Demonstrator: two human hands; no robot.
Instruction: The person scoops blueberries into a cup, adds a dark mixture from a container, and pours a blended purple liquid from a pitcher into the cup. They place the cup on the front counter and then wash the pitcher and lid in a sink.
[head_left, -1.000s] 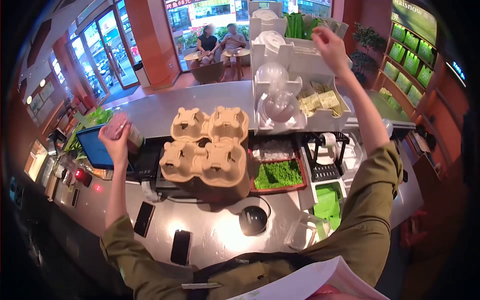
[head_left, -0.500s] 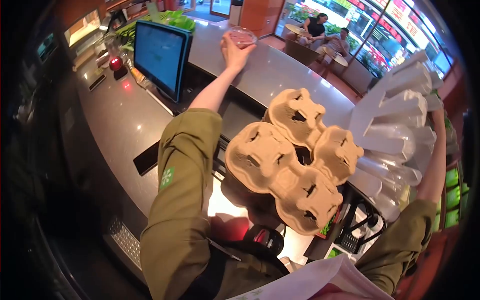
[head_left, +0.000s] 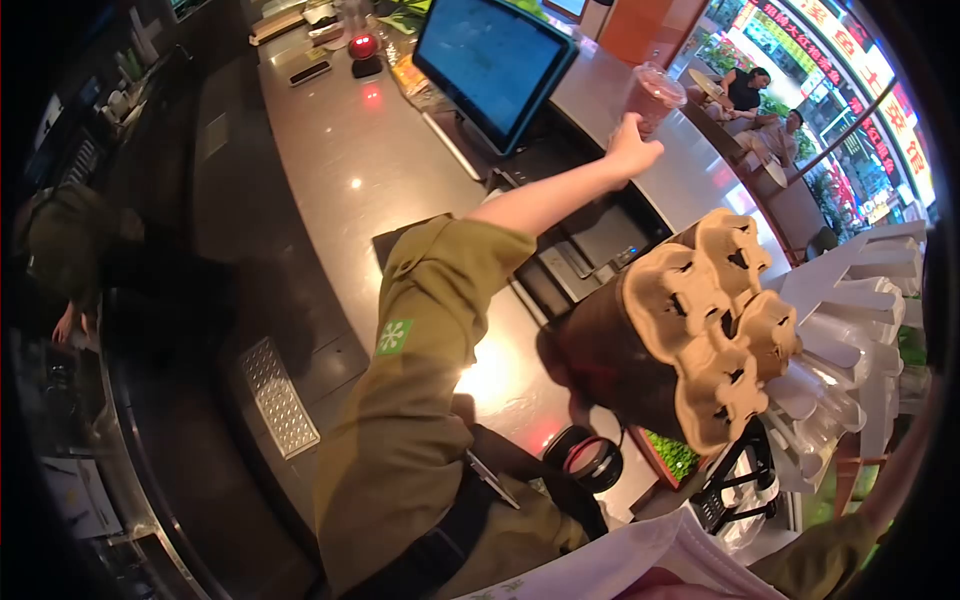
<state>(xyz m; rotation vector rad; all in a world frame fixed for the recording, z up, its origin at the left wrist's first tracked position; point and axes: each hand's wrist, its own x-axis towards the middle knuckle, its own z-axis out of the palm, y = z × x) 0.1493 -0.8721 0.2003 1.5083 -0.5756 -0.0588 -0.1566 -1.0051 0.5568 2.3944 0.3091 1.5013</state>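
My left hand is closed around a clear plastic cup with a pink drink and a see-through lid. The left arm is stretched out past the monitor, and the cup is over the far counter ledge. Of my right arm, only the sleeve and a dim forearm show at the right edge; the hand itself is out of sight. Between the arms stands a stack of brown cardboard cup carriers. Right of it are nested clear and white plastic cups.
A blue-screened monitor stands on the counter, near a red-lit device and a phone. A round black object is near my body. A co-worker is at far left; two seated people are beyond the ledge.
The view has turned left, so the counter things sit farther right. My left hand still holds the cup, now seen more from the side. My right hand has slipped out of view.
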